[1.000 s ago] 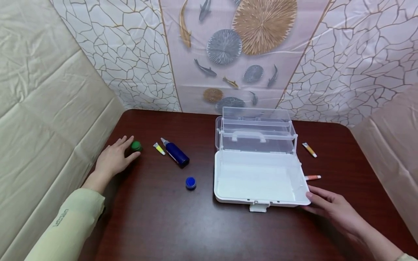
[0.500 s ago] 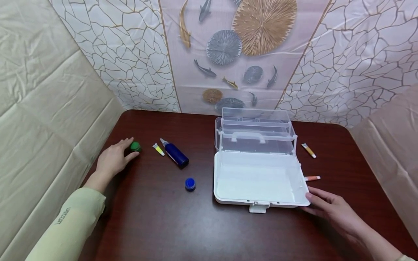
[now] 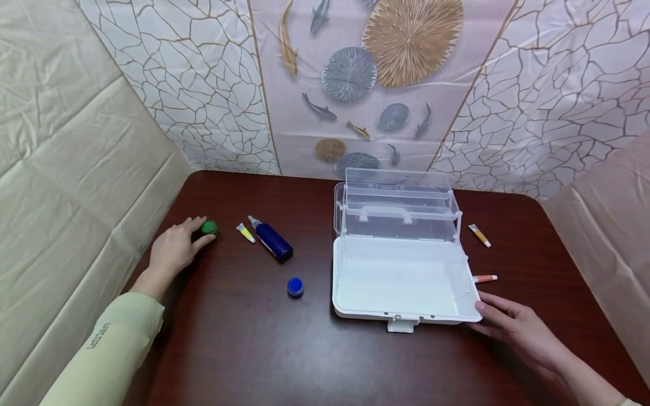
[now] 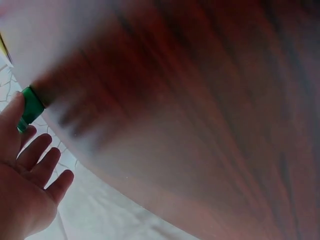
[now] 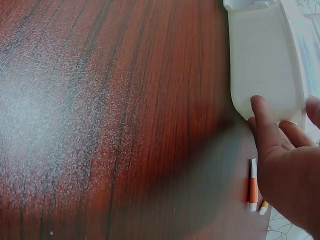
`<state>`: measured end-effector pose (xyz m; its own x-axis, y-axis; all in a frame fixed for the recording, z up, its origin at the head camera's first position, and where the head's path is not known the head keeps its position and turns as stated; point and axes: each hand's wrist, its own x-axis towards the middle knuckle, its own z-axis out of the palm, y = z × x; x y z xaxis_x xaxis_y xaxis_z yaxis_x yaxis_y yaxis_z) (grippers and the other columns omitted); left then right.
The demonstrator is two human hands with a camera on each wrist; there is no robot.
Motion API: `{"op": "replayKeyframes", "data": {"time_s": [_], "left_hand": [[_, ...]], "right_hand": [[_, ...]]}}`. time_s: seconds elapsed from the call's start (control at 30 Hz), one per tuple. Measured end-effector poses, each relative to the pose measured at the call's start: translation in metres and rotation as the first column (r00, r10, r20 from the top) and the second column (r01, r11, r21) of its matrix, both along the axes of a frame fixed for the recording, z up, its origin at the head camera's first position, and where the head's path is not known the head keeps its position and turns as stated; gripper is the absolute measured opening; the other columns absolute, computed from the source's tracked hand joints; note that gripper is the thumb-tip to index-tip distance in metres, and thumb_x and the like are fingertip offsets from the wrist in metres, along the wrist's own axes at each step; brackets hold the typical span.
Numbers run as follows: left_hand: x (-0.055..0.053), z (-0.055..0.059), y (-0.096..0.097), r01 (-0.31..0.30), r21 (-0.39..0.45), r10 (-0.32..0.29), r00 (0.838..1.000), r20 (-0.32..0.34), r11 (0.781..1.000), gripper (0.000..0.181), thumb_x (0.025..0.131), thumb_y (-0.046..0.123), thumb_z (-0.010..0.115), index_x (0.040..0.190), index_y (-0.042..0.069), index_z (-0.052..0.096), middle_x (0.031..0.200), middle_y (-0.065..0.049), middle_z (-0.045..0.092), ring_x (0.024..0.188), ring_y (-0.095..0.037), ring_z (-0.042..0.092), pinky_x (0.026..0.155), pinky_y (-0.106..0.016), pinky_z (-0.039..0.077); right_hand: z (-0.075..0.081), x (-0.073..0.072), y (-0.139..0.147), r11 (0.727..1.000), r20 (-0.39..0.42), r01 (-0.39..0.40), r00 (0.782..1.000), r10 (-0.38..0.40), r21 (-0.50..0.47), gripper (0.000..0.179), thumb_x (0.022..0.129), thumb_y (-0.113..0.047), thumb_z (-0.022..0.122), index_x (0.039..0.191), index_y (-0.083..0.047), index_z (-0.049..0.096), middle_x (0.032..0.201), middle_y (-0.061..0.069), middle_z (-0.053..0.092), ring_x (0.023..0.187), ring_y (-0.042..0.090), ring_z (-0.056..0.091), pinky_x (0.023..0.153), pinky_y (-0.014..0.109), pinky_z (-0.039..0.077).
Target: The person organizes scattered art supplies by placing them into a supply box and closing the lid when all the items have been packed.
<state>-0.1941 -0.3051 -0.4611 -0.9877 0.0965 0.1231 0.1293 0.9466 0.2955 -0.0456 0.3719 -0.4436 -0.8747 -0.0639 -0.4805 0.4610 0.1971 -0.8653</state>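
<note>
On the table's far left, my left hand (image 3: 175, 246) pinches a small green paint jar (image 3: 209, 228) between thumb and forefinger; the other fingers stay loosely spread. In the left wrist view the jar (image 4: 33, 106) shows beside the thumb. My right hand (image 3: 523, 330) holds the front right corner of a white storage box (image 3: 406, 282), thumb at the rim and fingers along the side. Its clear lid and tray (image 3: 401, 197) stand raised behind. An orange paint tube (image 5: 253, 187) lies close to the right hand, partly behind the box in the head view.
Right of the green jar lie a yellow paint tube (image 3: 246, 233) and a dark blue bottle with a nozzle (image 3: 272, 239). A blue jar (image 3: 295, 287) stands left of the box. A yellow-orange tube (image 3: 479, 235) lies to the box's right. Fabric walls (image 3: 213, 84) border the table.
The view has shifted very slightly. Both hands keep their places at the green jar and the box corner.
</note>
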Motion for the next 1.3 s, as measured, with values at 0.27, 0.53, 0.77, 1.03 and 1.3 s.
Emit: {"op": "replayKeyframes", "data": {"time_s": [0.27, 0.53, 0.77, 1.03, 1.3], "left_hand": [[-0.001, -0.005, -0.001, -0.018, 0.021, 0.018, 0.999, -0.028, 1.000, 0.061, 0.101, 0.039, 0.075, 0.149, 0.003, 0.061, 0.145, -0.038, 0.055, 0.125, -0.059, 0.059, 0.093, -0.069, 0.053], [-0.002, -0.004, 0.001, -0.018, 0.044, 0.020, 0.999, -0.040, 0.999, 0.059, 0.098, 0.035, 0.079, 0.146, 0.003, 0.064, 0.146, -0.032, 0.059, 0.129, -0.056, 0.059, 0.096, -0.068, 0.052], [-0.001, -0.003, 0.003, -0.017, 0.051, 0.018, 1.000, -0.017, 0.999, 0.062, 0.097, 0.036, 0.080, 0.147, 0.003, 0.064, 0.149, -0.032, 0.056, 0.133, -0.062, 0.052, 0.103, -0.069, 0.049], [0.002, 0.007, 0.014, 0.024, 0.067, -0.021, 0.999, -0.042, 0.997, 0.062, 0.095, 0.035, 0.083, 0.145, 0.003, 0.065, 0.147, -0.029, 0.059, 0.133, -0.060, 0.054, 0.102, -0.069, 0.049], [0.005, 0.020, 0.026, 0.112, 0.079, -0.099, 0.983, -0.153, 0.991, 0.058, 0.090, 0.029, 0.088, 0.139, 0.003, 0.071, 0.141, -0.025, 0.066, 0.128, -0.053, 0.062, 0.089, -0.066, 0.056]], "right_hand": [[0.002, -0.002, -0.002, 0.999, 0.026, -0.001, 1.000, 0.000, 0.037, 0.073, 0.113, -0.021, 0.057, 0.162, 0.018, 0.018, 0.150, 0.014, 0.056, 0.108, 0.010, 0.075, 0.096, 0.039, 0.062], [0.003, -0.002, -0.002, 0.999, 0.044, 0.004, 0.999, -0.006, 0.051, 0.074, 0.113, -0.023, 0.057, 0.162, 0.017, 0.018, 0.155, 0.019, 0.051, 0.108, 0.009, 0.074, 0.097, 0.039, 0.062], [0.002, -0.001, -0.001, 0.999, 0.023, 0.000, 1.000, -0.001, 0.032, 0.073, 0.113, -0.021, 0.057, 0.162, 0.017, 0.018, 0.147, 0.011, 0.058, 0.108, 0.010, 0.075, 0.096, 0.036, 0.062], [0.001, -0.001, -0.001, 1.000, 0.015, -0.001, 1.000, 0.001, 0.028, 0.073, 0.113, -0.021, 0.057, 0.162, 0.017, 0.018, 0.146, 0.012, 0.058, 0.108, 0.009, 0.075, 0.096, 0.037, 0.062], [0.000, 0.000, 0.000, 1.000, 0.002, -0.005, 1.000, 0.005, 0.016, 0.073, 0.113, -0.020, 0.058, 0.162, 0.018, 0.019, 0.142, 0.007, 0.062, 0.108, 0.010, 0.075, 0.095, 0.036, 0.063]]}}
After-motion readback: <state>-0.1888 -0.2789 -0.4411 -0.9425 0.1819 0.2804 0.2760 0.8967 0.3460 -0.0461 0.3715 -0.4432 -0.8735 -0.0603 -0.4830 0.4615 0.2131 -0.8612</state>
